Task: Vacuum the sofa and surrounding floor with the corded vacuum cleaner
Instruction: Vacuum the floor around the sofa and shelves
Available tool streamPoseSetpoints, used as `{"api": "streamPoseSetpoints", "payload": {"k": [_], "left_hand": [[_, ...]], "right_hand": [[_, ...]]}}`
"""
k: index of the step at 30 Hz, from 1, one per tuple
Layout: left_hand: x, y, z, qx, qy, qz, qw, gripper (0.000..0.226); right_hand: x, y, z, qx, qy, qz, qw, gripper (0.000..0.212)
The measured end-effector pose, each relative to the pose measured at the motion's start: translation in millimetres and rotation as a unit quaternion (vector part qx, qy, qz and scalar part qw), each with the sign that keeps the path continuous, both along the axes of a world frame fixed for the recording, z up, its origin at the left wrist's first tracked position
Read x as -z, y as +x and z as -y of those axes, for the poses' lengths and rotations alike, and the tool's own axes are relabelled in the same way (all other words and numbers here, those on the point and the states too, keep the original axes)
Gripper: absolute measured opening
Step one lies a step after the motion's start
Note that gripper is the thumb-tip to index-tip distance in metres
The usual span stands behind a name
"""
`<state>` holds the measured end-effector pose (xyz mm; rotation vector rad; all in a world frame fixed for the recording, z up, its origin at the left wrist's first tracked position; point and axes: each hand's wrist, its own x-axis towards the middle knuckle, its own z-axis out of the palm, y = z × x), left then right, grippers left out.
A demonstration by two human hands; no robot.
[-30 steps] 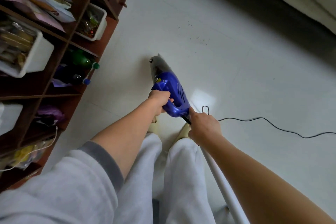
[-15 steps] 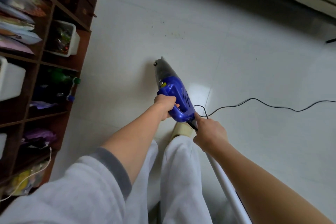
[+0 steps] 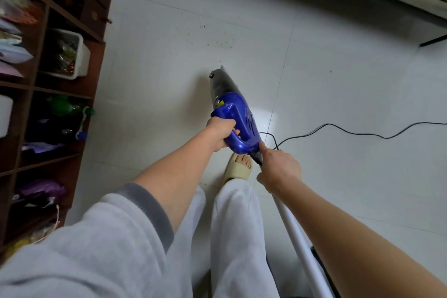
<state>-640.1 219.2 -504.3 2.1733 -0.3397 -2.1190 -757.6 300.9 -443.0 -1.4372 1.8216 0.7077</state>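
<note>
Shelf unit (image 3: 72,94) has slid further left since a second ago, so I've turned right a bit. Left hand (image 3: 221,132) still wraps the blue handheld vacuum (image 3: 238,120) handle, held over the white tile floor (image 3: 338,94). Right hand (image 3: 280,168) pinches the black cord (image 3: 362,132) at the vacuum's rear. Crumbs (image 3: 217,42) lie ahead, and my sandal (image 3: 238,169) shows now.

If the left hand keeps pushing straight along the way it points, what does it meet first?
Probably bare floor tile. The left hand grips the vacuum, whose nozzle aims up-frame toward scattered crumbs. Nothing else shows in that line, though depth is unclear.
</note>
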Motion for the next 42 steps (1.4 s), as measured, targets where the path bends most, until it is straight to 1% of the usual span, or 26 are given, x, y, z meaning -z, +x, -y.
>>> {"api": "streamPoseSetpoints", "payload": {"k": [7, 12, 18, 21, 28, 33, 38, 42], "left_hand": [[1.8, 37.1, 2.0, -0.012, -0.002, 0.017, 1.0, 0.03], [2.2, 66.8, 4.3, -0.027, 0.0, 0.03, 0.999, 0.028], [1.7, 101.7, 5.1, -0.086, -0.001, 0.034, 0.996, 0.032], [2.6, 116.8, 5.6, -0.106, -0.003, 0.038, 0.994, 0.032], [5.6, 146.0, 8.0, -0.127, -0.004, 0.041, 0.991, 0.029], [6.9, 164.6, 8.5, -0.175, -0.007, 0.035, 0.984, 0.033], [15.9, 192.9, 17.0, -0.222, -0.026, 0.053, 0.973, 0.035], [21.3, 212.7, 31.2, -0.226, -0.044, 0.064, 0.971, 0.028]], "right_hand": [[1.8, 33.4, 4.2, -0.007, 0.004, 0.028, 1.0, 0.052], [3.3, 59.4, 10.5, -0.016, 0.015, 0.041, 0.999, 0.053], [5.2, 88.5, 21.2, -0.063, 0.013, 0.047, 0.997, 0.049], [5.2, 101.8, 25.9, -0.069, 0.008, 0.059, 0.996, 0.047], [9.6, 129.8, 31.7, -0.082, 0.006, 0.063, 0.995, 0.05], [13.7, 142.2, 46.5, -0.136, -0.006, 0.057, 0.989, 0.049], [22.1, 171.1, 65.2, -0.169, -0.008, 0.066, 0.983, 0.052], [32.2, 192.6, 76.3, -0.166, -0.018, 0.062, 0.984, 0.054]]}}
